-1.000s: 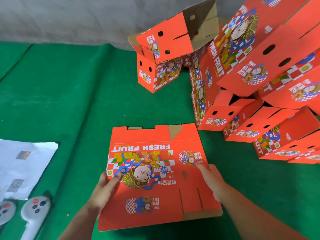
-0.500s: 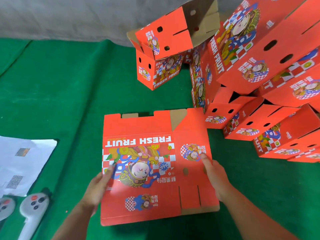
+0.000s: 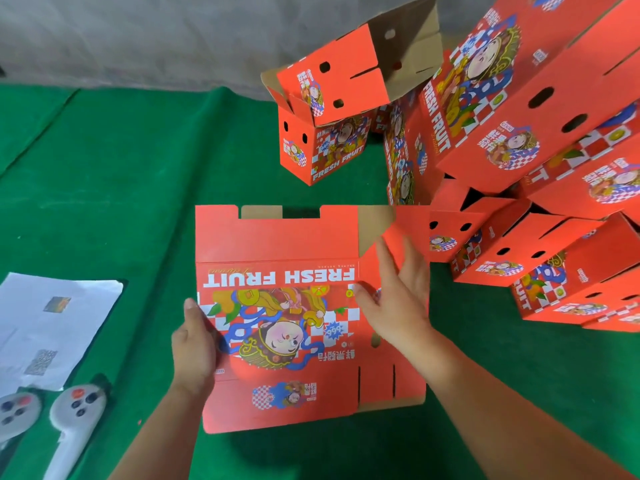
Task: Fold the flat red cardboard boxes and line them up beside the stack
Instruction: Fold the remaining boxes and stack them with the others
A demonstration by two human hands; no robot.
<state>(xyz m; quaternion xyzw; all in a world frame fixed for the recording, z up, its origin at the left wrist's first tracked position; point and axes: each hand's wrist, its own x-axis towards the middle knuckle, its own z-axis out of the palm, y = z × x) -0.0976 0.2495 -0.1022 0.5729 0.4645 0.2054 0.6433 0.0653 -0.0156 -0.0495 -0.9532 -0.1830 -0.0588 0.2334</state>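
Left hand [image 3: 194, 351] grips the flat box's [image 3: 277, 244] edge; right hand's [image 3: 398, 299] straight fingers [image 3: 388, 258] lie atop.

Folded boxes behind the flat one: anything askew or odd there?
Yes. The top folded box sits tilted on the upright box beneath it, open end showing brown inside. The pile of boxes at right leans at mixed angles, not in a line.

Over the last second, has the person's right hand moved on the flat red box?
Yes. The right hand has slid up the flat red box, away from the person, from near the slotted flap toward the folded boxes, fingers now spread flat.
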